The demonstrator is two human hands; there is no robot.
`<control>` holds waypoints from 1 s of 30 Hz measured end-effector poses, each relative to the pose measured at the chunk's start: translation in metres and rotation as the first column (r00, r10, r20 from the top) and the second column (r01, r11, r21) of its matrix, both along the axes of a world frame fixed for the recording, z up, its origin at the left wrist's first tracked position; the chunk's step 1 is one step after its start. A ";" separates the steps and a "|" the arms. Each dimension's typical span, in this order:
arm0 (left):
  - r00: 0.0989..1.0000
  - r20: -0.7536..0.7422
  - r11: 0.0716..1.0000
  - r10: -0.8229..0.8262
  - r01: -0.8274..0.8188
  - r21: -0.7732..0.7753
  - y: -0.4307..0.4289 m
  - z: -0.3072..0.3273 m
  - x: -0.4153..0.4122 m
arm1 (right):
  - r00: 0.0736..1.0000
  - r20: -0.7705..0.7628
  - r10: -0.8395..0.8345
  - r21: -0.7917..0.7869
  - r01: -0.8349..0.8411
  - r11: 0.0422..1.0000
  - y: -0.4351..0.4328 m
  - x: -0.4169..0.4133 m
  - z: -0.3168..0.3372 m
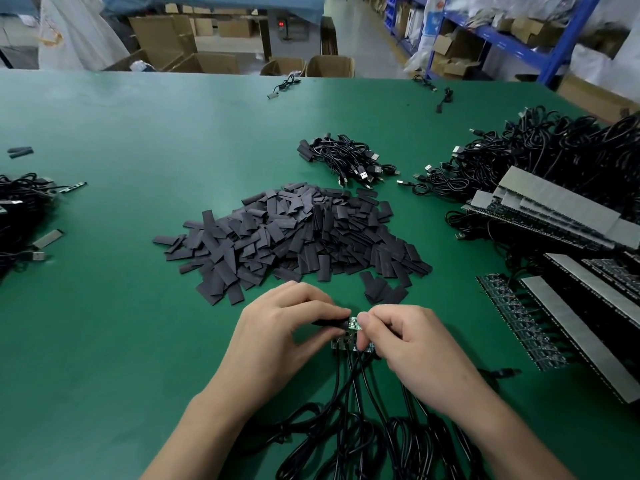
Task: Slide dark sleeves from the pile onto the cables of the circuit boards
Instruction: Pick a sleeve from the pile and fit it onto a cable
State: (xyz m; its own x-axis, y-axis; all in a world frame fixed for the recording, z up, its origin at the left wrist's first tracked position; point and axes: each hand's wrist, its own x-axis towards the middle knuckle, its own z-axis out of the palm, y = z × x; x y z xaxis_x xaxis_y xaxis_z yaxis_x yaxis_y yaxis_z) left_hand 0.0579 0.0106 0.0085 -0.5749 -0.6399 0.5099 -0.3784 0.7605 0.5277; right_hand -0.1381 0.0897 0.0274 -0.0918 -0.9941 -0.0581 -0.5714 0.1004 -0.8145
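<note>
Sleeves in pile (294, 233) flat, matte, dark grey. Just nearside of pile, left hand (287, 336) pinches one sleeve (327, 323); right hand (412, 344) pinches small green board (353, 323).

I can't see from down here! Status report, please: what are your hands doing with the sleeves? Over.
Left hand pinches sleeve. Right hand pinches board. Sleeve end meets board. Nothing in the way; pile just beyond. Over.
</note>
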 end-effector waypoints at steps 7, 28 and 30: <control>1.000 0.012 1.000 0.005 -0.006 0.014 0.001 0.002 -0.001 | 0.999 0.044 0.006 0.026 -0.007 1.000 -0.001 -0.001 0.001; 1.000 -0.031 0.999 0.004 -0.003 0.034 0.002 -0.001 -0.002 | 0.998 -0.009 0.061 -0.003 -0.061 0.998 0.000 0.000 -0.004; 0.998 -0.053 0.998 0.031 -0.028 0.056 0.001 -0.001 -0.001 | 0.997 0.008 0.072 -0.030 -0.072 0.997 0.001 -0.002 -0.001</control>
